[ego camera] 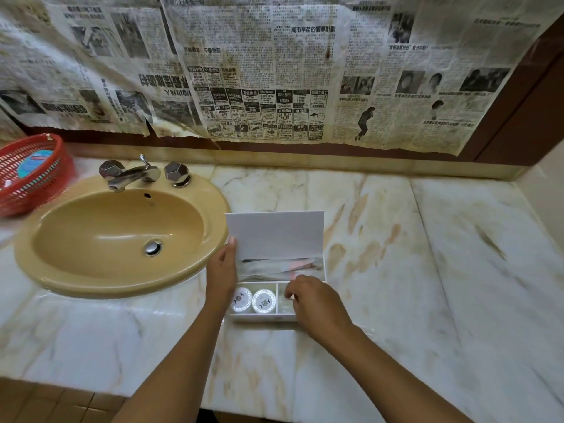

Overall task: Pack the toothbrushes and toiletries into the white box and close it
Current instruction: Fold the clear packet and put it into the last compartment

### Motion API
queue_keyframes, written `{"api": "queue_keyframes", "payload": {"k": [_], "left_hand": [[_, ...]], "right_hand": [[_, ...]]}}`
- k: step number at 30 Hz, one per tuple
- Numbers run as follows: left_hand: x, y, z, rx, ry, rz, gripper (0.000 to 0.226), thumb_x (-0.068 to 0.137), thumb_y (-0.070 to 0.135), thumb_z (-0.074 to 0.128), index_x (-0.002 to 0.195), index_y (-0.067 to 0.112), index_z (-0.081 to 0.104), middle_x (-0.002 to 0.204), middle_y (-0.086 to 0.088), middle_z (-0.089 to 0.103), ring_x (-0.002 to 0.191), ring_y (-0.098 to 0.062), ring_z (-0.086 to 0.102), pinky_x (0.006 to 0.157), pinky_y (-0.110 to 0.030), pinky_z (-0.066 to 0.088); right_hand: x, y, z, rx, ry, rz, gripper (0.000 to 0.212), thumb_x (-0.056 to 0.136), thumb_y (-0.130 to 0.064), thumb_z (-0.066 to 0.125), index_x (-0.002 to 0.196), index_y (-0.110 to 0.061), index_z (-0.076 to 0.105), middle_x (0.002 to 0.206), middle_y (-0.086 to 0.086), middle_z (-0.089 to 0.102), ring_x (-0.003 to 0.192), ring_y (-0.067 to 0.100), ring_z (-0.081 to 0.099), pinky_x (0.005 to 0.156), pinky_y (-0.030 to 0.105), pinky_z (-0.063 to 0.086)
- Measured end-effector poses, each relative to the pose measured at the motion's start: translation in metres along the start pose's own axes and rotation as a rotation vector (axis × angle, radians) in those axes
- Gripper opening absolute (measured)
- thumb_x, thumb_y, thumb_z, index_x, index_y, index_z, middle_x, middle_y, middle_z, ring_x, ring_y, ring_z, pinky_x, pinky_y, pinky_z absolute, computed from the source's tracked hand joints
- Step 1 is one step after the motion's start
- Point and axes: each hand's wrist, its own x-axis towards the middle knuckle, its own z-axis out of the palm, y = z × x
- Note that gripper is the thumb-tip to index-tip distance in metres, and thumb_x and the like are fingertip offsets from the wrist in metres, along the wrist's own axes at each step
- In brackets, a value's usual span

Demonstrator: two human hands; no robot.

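Note:
The white box [262, 316] sits on the marble counter just right of the sink, its lid [276, 235] standing upright at the back. Wrapped toothbrushes [274, 266] lie across the long rear compartment. Two round white soaps [253, 300] fill the front left compartment. My left hand [222, 270] grips the box's left side, thumb against the lid's edge. My right hand [314, 303] reaches into the front right compartment, its fingertips pinched on a small clear item [287, 296] that I cannot identify; the hand hides most of that compartment.
A tan oval sink [119, 236] with a chrome tap [131, 175] lies to the left. A red plastic basket [30, 172] stands at the far left edge. The marble counter [427, 254] stretches right to a wall. Newspaper covers the wall behind.

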Motion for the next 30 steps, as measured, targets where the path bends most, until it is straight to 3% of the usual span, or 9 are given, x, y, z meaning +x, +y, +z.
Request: {"api": "queue_keyframes", "payload": {"k": [5, 8, 11, 17, 21, 24, 28, 30], "left_hand": [[0.002, -0.004, -0.001, 0.024, -0.002, 0.007, 0.035, 0.103, 0.042, 0.044, 0.09, 0.017, 0.066, 0.093, 0.003, 0.07, 0.088, -0.011, 0.063, 0.084, -0.028, 0.049], [0.001, -0.003, 0.0, 0.009, 0.006, -0.003, 0.036, 0.103, 0.04, 0.044, 0.093, 0.018, 0.071, 0.098, 0.006, 0.074, 0.094, -0.009, 0.067, 0.083, -0.024, 0.05], [0.001, -0.002, 0.0, 0.013, 0.006, -0.002, 0.037, 0.103, 0.04, 0.044, 0.1, 0.016, 0.073, 0.103, 0.004, 0.075, 0.099, -0.01, 0.068, 0.087, -0.025, 0.051], [0.0, 0.0, 0.001, 0.009, 0.004, -0.008, 0.032, 0.103, 0.038, 0.045, 0.089, 0.025, 0.071, 0.099, 0.008, 0.074, 0.096, -0.008, 0.067, 0.086, -0.024, 0.05], [-0.002, 0.002, 0.001, -0.012, -0.002, 0.002, 0.029, 0.103, 0.037, 0.044, 0.101, 0.027, 0.071, 0.106, 0.01, 0.073, 0.103, -0.005, 0.066, 0.092, -0.023, 0.049], [-0.001, 0.001, 0.0, -0.019, -0.006, 0.001, 0.029, 0.103, 0.037, 0.045, 0.103, 0.025, 0.071, 0.109, 0.008, 0.073, 0.107, -0.007, 0.065, 0.097, -0.026, 0.048], [0.0, -0.002, 0.0, -0.022, -0.017, -0.002, 0.033, 0.103, 0.039, 0.045, 0.11, 0.021, 0.071, 0.113, 0.005, 0.072, 0.111, -0.011, 0.065, 0.102, -0.033, 0.047], [0.001, -0.004, -0.001, -0.021, -0.021, -0.005, 0.034, 0.103, 0.04, 0.045, 0.113, 0.019, 0.071, 0.115, 0.004, 0.072, 0.112, -0.012, 0.065, 0.104, -0.036, 0.047]], "right_hand": [[0.005, 0.0, 0.002, -0.046, -0.128, 0.035, 0.037, 0.088, -0.001, 0.051, 0.117, -0.019, 0.065, 0.122, 0.004, 0.061, 0.112, 0.023, 0.056, 0.087, 0.029, 0.044], [0.006, 0.003, 0.005, -0.009, -0.174, 0.068, 0.041, 0.088, -0.001, 0.052, 0.122, -0.021, 0.063, 0.129, 0.005, 0.06, 0.116, 0.022, 0.056, 0.093, 0.028, 0.043], [0.002, 0.006, 0.004, 0.035, -0.064, 0.039, 0.041, 0.088, 0.0, 0.05, 0.118, -0.024, 0.065, 0.122, -0.001, 0.063, 0.111, 0.017, 0.057, 0.089, 0.026, 0.044], [-0.008, 0.021, -0.013, 0.175, 0.237, 0.059, 0.026, 0.087, -0.003, 0.053, 0.101, -0.016, 0.071, 0.106, -0.002, 0.068, 0.102, 0.015, 0.061, 0.084, 0.023, 0.046], [-0.022, 0.038, -0.02, 0.175, 0.276, 0.17, 0.019, 0.088, -0.005, 0.053, 0.095, -0.015, 0.067, 0.095, -0.001, 0.063, 0.087, 0.015, 0.058, 0.074, 0.023, 0.045], [-0.033, 0.052, -0.018, 0.127, 0.178, 0.27, 0.019, 0.089, -0.011, 0.052, 0.102, -0.018, 0.065, 0.102, -0.002, 0.061, 0.09, 0.015, 0.056, 0.074, 0.021, 0.042], [-0.043, 0.066, -0.006, -0.015, -0.052, 0.326, 0.032, 0.088, -0.022, 0.054, 0.12, -0.024, 0.058, 0.121, -0.005, 0.056, 0.11, 0.016, 0.052, 0.091, 0.026, 0.042], [-0.045, 0.069, -0.002, -0.046, -0.103, 0.337, 0.034, 0.089, -0.018, 0.053, 0.122, -0.024, 0.058, 0.122, -0.004, 0.057, 0.112, 0.017, 0.051, 0.093, 0.027, 0.041]]}}
